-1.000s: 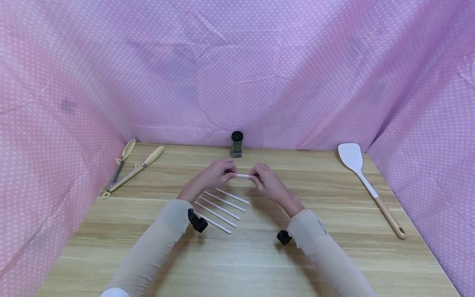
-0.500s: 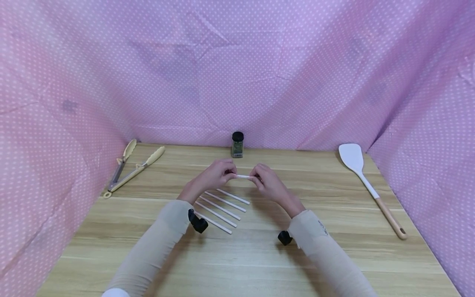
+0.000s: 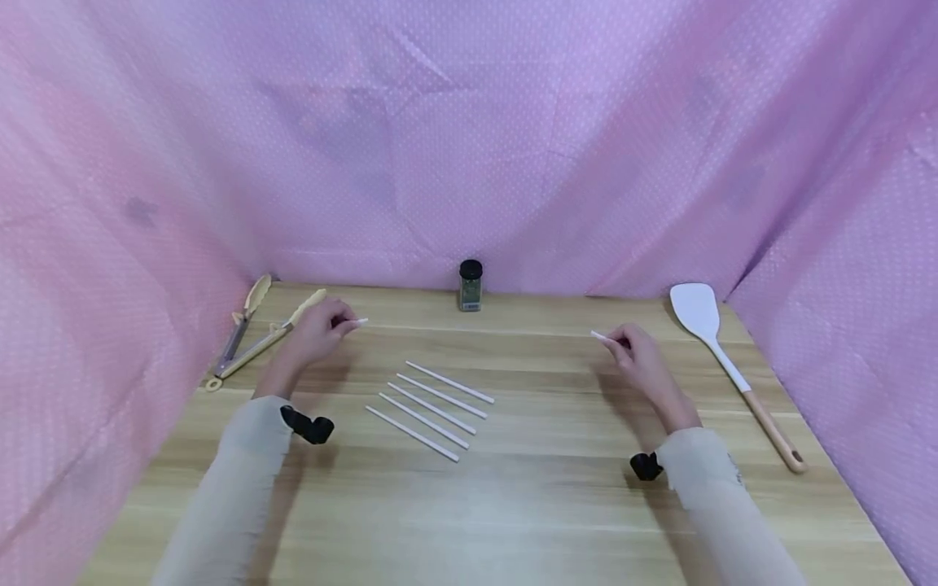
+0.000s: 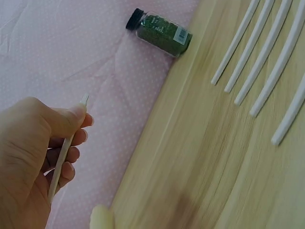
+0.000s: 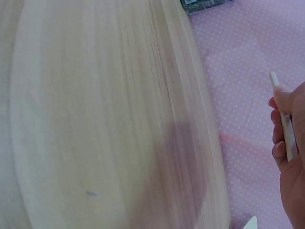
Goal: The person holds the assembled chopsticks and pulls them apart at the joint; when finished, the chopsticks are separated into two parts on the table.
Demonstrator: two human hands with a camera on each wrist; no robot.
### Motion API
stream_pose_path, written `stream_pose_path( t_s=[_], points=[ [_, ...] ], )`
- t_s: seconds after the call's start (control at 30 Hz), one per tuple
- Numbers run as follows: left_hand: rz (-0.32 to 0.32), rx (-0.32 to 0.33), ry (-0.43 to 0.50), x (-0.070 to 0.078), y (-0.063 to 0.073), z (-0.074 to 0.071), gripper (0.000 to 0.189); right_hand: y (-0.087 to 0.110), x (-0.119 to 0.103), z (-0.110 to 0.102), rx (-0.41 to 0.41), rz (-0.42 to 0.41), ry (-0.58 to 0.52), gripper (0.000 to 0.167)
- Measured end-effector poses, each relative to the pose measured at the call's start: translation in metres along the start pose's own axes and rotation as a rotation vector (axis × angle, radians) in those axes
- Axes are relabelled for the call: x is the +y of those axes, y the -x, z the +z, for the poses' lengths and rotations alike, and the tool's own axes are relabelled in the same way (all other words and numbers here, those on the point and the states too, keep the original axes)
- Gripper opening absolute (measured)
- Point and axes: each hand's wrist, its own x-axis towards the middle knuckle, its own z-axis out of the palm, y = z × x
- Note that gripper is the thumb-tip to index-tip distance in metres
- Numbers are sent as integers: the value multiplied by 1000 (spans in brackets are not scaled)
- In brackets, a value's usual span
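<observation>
Between the left hand's (image 3: 317, 330) thumb and fingers sits a short white piece of stick (image 4: 61, 164), clamped in a pinch, one tip poking past the thumb and the rest lying along the curled fingers. Well apart, in the right hand's (image 3: 639, 358) fingers, a matching short piece (image 5: 287, 131) is clamped the same way. Each is thin and gripped near one end, so a slackening thumb could let it twist or drop; whether the tips are rough or splintered is too small to tell. Nearer the body than both sets of fingertips, and between them, five white sticks (image 3: 431, 408) lie side by side on the wooden table (image 3: 557, 488); a dropped piece or a low sweep of either wrist could knock them askew, since nothing appears to hold them. Just beside the left fingers, on their outer side, are the spread tongs (image 3: 252, 352); touching or not, I cannot tell, but an outward shift could catch them. Beyond the fingertips, between the hands, a jar (image 3: 471, 286) stands upright and could tip if struck. Outside the right fingers lies a spatula (image 3: 725, 360), near enough that a wide swing might nudge it.
</observation>
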Motion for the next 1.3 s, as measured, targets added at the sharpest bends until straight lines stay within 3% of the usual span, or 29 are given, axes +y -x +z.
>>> stream_pose_path(
  t_s=[0.1,0.23,0.57,0.7,0.87,1.17,1.3],
  points=[
    [39,-33,12,4,-7,8,8,-3,2,-3,-42,21,25,8],
    [62,-110,23,23,-20,32,8,-7,1,-1,-72,55,28,6],
    [6,-260,47,52,-43,79,15,-11,11,8,-103,68,27,8],
    [5,-272,55,60,-57,97,14,-14,16,15,-108,69,29,9],
    [23,-267,-24,69,-72,120,13,-18,17,25,-138,121,27,10],
    [-6,-295,-67,91,-86,153,9,-30,13,46,-246,248,-55,15],
    [-32,-295,-80,96,-90,167,8,-33,14,53,-254,289,-107,15]
  ],
)
